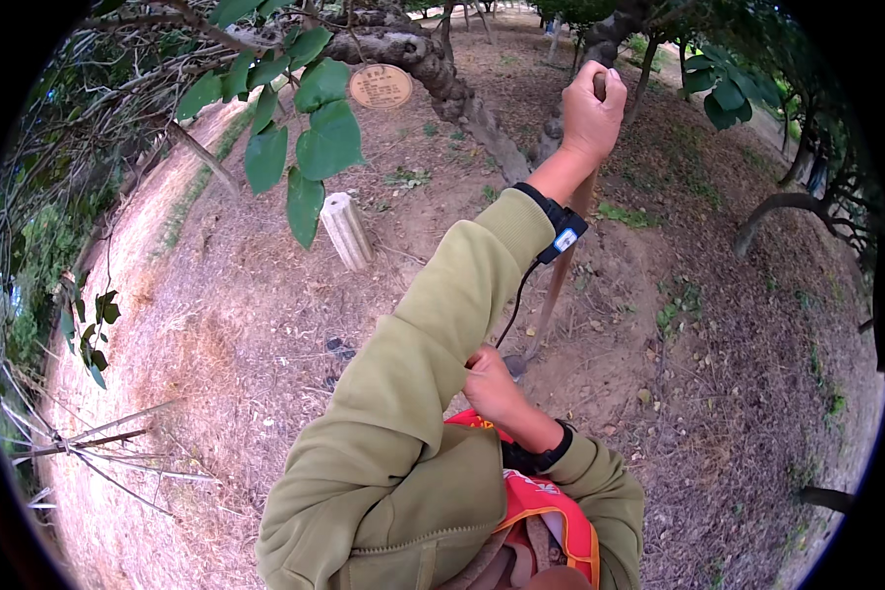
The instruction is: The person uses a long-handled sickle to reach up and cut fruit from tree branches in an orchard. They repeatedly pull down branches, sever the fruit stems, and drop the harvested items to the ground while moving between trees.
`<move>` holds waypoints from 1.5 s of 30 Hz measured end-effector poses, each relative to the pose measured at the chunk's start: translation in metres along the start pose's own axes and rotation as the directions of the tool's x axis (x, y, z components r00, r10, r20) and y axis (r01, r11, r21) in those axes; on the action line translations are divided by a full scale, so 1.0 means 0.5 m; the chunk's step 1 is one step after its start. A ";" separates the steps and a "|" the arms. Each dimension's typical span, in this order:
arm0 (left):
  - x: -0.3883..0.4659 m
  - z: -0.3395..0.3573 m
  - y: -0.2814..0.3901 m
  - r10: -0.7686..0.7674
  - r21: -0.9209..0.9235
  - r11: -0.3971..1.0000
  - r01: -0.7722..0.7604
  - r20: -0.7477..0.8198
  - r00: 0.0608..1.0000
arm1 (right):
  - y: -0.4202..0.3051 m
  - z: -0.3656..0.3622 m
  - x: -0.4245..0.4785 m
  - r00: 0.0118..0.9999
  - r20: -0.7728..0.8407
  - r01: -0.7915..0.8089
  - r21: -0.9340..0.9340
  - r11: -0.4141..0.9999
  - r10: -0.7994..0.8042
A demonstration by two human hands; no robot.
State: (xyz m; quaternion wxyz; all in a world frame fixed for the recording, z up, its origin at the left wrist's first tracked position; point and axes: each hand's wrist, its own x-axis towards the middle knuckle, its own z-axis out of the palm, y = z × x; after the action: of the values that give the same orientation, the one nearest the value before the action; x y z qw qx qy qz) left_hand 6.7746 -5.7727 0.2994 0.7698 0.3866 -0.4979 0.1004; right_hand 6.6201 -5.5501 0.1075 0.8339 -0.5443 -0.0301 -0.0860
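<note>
My left hand (594, 110) is closed around the top of a long wooden tool handle (560, 276), which slants down to the ground. At its lower end a grey metal head (515, 364) is partly hidden behind my right hand (495, 387). That hand is curled against the underside of my olive left sleeve (442, 295), its fingertips hidden, so its grip is unclear. A black band with a small device (566, 237) sits on my left wrist. From it a black cable (518, 306) runs down towards my right hand.
A gnarled tree trunk (479, 125) leans ahead, with an oval sign bearing writing (380, 86) and leafy twigs (328, 140) near it. A pale fluted post (347, 231) stands to the left. Bare branches (66, 445) lie at lower left. A curved trunk (774, 206) rises on the right.
</note>
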 end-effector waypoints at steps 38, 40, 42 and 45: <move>-0.050 -0.081 0.084 -0.076 -0.065 0.995 0.077 0.026 0.997 | -0.207 -0.311 0.147 0.675 -0.288 0.326 -0.710 0.625 -0.679; -0.061 -0.086 0.096 -0.084 -0.073 0.994 0.086 0.037 0.996 | -0.210 -0.305 0.158 0.675 -0.268 0.357 -0.697 0.622 -0.688; -0.071 -0.095 0.113 -0.117 -0.059 0.991 0.119 0.034 0.993 | -0.217 -0.298 0.167 0.667 -0.235 0.335 -0.753 0.566 -0.707; -0.090 -0.104 0.140 -0.168 -0.066 0.983 0.169 0.033 0.985 | -0.206 -0.297 0.196 0.721 -0.226 0.411 -0.622 0.667 -0.655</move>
State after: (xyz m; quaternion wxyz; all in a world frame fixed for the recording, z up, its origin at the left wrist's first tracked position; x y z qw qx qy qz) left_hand 6.7510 -5.6784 0.2857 0.7814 0.4020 -0.4771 0.0124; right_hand 6.6919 -5.7372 0.1542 0.5693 -0.6840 0.0178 -0.4558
